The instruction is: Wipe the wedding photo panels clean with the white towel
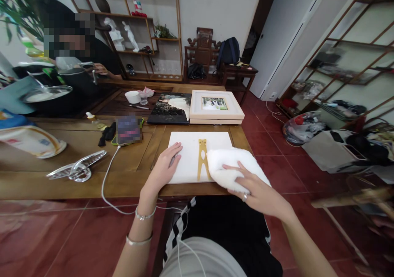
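Note:
A white rectangular board lies flat near the table's front edge. On its middle is a flat gold cat-shaped piece with two long legs and an oval hole. My left hand rests on the board's left edge, its fingers stretched out. With my right hand I hold a fluffy white cloth, my fingers pressed into it. The cloth covers the right part of the board and comes up against the gold piece. The underside of the cloth is hidden.
Behind the board are a framed photo and a dark picture panel. To the left lie a phone with a white cable and a clear butterfly-shaped object. A co-worker sits across the table, beside a pot.

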The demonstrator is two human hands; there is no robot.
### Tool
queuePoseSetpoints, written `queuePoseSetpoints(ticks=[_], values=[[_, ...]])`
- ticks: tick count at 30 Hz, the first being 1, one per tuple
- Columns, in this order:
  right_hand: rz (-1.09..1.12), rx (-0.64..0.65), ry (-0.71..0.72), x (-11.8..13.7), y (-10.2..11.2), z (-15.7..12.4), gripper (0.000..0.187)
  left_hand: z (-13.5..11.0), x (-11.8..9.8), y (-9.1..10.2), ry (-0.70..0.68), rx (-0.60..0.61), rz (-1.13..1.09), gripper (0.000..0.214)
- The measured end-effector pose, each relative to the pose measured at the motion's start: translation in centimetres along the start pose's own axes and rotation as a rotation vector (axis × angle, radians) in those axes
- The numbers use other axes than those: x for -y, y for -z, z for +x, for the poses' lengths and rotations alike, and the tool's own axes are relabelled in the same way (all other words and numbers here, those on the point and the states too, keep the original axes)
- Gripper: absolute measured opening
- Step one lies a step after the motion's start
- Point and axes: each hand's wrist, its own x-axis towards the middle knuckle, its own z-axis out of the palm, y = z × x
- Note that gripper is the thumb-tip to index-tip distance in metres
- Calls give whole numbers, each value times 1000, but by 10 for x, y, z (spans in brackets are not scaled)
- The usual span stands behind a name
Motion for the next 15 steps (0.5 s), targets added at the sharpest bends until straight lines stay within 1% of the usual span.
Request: queuePoseSetpoints(ticks=[3, 6, 8, 10, 13, 15], values=[[13, -17, -32, -14, 7, 28, 25, 0, 2, 0, -8, 3, -5, 40], [7, -77, -44, -32, 11, 62, 28, 0, 3, 1, -12, 5, -9, 40], [7, -124, -36, -44, 13, 84, 31, 0, 2, 1, -7, 7, -8, 40], [6, -143, -6, -55, 14, 101, 32, 0, 2, 2, -3, 12, -7, 39], [-21, -125, 31, -63, 15, 115, 30, 0, 2, 3, -2, 14, -8, 39], [-58, -113, 25, -60, 14, 112, 31, 0, 2, 2, -4, 16, -9, 39]])
